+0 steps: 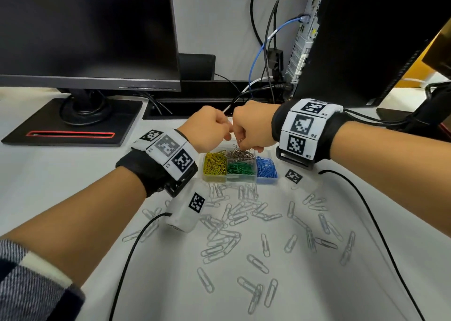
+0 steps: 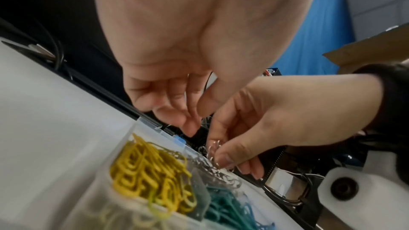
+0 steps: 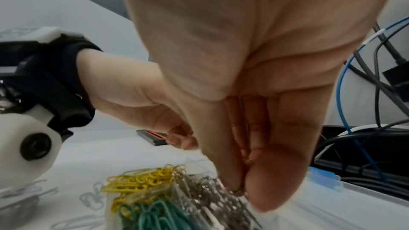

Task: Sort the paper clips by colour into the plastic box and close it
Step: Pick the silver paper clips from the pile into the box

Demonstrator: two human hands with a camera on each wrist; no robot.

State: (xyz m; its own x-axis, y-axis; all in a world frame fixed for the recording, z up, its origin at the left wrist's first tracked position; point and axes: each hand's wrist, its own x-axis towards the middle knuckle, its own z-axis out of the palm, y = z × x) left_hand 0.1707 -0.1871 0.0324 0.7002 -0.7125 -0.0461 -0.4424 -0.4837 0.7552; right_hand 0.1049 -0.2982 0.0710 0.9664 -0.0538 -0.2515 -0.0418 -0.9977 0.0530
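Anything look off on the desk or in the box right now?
Yes: many white paper clips lie scattered loose on the table in front of the plastic box, unsorted. The silver clips heap above their compartment's rim, under the right hand.

Clear plastic box [image 1: 266,180]: yellow clips [image 1: 214,163], green clips [image 1: 240,168], blue clips [image 1: 266,167], silver clips [image 1: 240,154]. White clips [image 1: 231,223] on the white table [image 1: 48,174]. Black-and-white checker tags on wristbands [image 1: 303,131].

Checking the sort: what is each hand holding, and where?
Right hand pinches silver clips by their top loops above the plastic box; left hand seemingly holds nothing.
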